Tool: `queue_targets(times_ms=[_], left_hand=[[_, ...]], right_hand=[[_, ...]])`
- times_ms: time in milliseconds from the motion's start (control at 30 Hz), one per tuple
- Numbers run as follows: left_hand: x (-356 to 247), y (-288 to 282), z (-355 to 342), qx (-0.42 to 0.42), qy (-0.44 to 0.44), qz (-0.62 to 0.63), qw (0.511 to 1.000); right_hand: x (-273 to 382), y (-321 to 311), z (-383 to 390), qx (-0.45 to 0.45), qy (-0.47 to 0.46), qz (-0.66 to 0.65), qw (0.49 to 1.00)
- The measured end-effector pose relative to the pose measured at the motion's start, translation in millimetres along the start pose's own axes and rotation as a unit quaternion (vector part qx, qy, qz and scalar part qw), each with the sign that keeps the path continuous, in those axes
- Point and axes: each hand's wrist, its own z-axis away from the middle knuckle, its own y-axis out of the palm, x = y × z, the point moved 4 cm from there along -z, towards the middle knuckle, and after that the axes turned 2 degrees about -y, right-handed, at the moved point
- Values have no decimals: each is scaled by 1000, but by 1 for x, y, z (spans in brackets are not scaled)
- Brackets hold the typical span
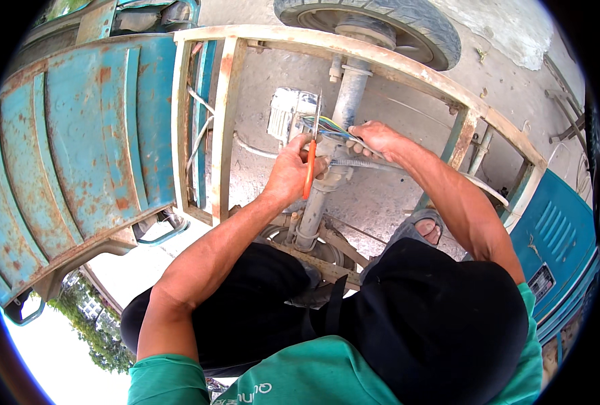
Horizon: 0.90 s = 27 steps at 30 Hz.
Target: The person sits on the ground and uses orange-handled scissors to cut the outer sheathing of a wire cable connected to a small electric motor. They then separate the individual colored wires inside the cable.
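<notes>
My left hand (290, 170) is closed around an orange-handled tool (310, 167) with a long, thin, pointed metal end that stands upward; its exact kind is unclear. Between my hands, a bundle of coloured wires (327, 125) in yellow, green and blue fans out toward the tool. The fingers of my right hand (375, 139) are closed on the wires where they gather together. Behind my left hand sits a finned white motor (288, 116). Under both hands runs a grey axle tube (349, 100), with a ribbed conduit (367, 163) crossing near it.
A worn cream frame (229, 115) surrounds the axle, with a tyre (442, 40) beyond it. At left stands a rusty blue cargo bed (77, 135); at right, a blue vented panel (553, 233). My sandalled foot (429, 229) is near the axle. A loose cable (253, 150) leads to the motor.
</notes>
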Motion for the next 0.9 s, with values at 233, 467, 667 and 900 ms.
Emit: queue_targets(times_ms=[233,467,667,900], left_hand=[[13,6,3,3,-23,-37,999],[13,-21,7,-78,17,-197,977],[-17,-75,-5,-212,84,-257,939],[-38,-173,-25,-356,59,-305,881]], right_hand=[[-6,-2,-7,-6,-20,-2,1000],[-10,2,-6,-5,-79,33,996],[-16,3,-5,-22,-94,14,995],[-18,1,-7,-36,-87,17,995]])
